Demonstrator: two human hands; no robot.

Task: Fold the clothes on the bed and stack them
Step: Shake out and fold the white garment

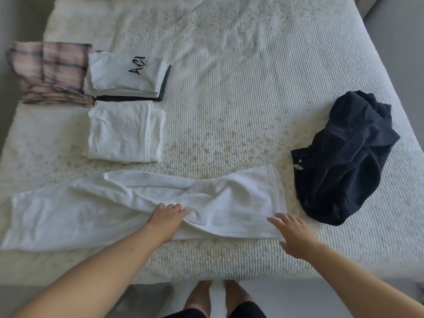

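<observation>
Left hand: the left hand [166,218] lies on the middle of the white garment [137,207], fingers curled down into a ridge of bunched cloth; whether it pinches the cloth or only presses on it I cannot tell.
Right hand: the right hand [292,232] is spread, fingers straight, holding nothing, at the garment's right end, with fingertips on or just over the near corner.
Garment in hand: the white garment runs as a long band across the near edge of the bed [229,88], from far out past the left hand to just beyond the right hand; it is narrowed lengthwise but twisted and rumpled between the two hands.
Done so far: ahead of the left hand and off to its left lies a folded white shirt [124,131]; beyond it, a stack with a white lettered shirt [127,74] on top of a dark folded piece [128,98]; a folded pink plaid garment [49,72] lies against that stack's left side.
Left to do: a crumpled black garment [346,157] lies unfolded just beyond and to the right of the right hand.
Progress: past halfway by my reckoning; this piece needs smoothing and cross-folding, then the black one, then gathering the separate folded pieces into one stack.
</observation>
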